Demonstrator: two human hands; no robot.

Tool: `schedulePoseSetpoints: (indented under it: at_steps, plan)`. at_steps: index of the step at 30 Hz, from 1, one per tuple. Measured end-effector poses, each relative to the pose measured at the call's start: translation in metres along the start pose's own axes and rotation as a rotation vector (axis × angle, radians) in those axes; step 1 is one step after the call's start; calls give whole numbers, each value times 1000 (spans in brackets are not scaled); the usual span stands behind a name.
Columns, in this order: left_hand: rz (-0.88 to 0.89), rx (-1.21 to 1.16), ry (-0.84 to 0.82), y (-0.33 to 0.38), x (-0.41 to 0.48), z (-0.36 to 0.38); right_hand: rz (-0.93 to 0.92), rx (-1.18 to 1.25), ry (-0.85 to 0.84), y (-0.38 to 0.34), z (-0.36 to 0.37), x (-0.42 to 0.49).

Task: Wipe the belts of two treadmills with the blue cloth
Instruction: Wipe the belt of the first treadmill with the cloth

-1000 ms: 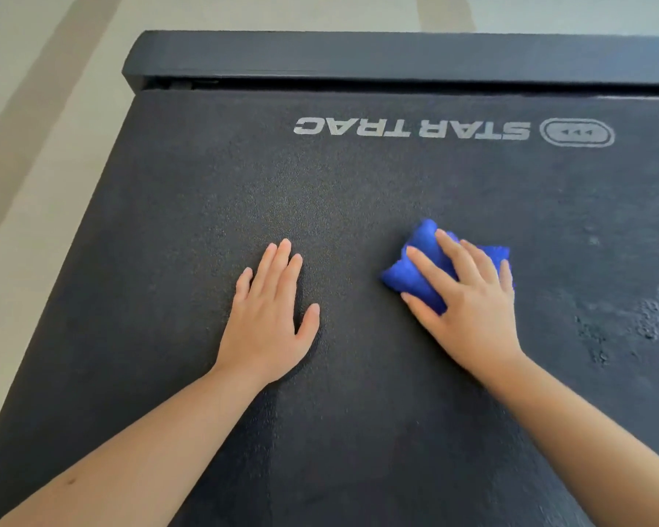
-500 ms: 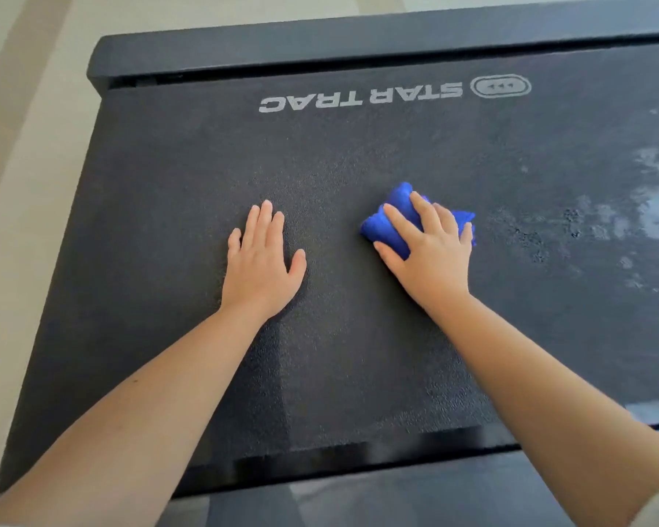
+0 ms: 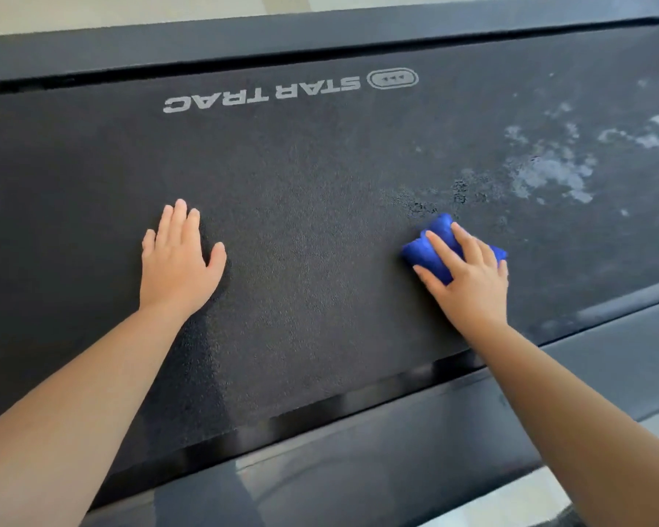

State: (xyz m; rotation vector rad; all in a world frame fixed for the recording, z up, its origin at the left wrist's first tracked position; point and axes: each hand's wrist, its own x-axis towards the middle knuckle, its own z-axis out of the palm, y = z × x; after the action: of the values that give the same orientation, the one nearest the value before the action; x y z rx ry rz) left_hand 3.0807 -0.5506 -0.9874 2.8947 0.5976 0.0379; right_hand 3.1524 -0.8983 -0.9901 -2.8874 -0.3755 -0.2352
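Right grip [image 3: 472,283] clutched the blue cloth [image 3: 428,258] on the belt [image 3: 320,176]. Left grip [image 3: 179,264] lay flat, fingers straight, holding nothing.

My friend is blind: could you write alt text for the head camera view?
A person's right hand holds a bunched blue cloth against a black treadmill belt, near pale smears. The left hand rests flat on the belt.
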Motion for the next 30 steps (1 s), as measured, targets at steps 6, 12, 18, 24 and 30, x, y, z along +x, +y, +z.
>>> schedulePoseSetpoints:
  at_steps: [6, 12, 18, 24, 30]
  plan:
    - [-7, 10, -5, 1, 2, -1, 137, 26, 102, -73, 14, -28]
    - [1, -1, 13, 2, 1, -1, -186, 20, 65, -122, 18, -61]
    - [-21, 59, -11, 7, -1, -5, -148, -27, 85, -22, 5, -33]
    - [59, 131, 17, 47, -4, -14, -7, -29, 104, 7, -2, -23]
    - [207, 70, -110, 108, -36, 17, -6, -25, 110, 4, -2, -23]
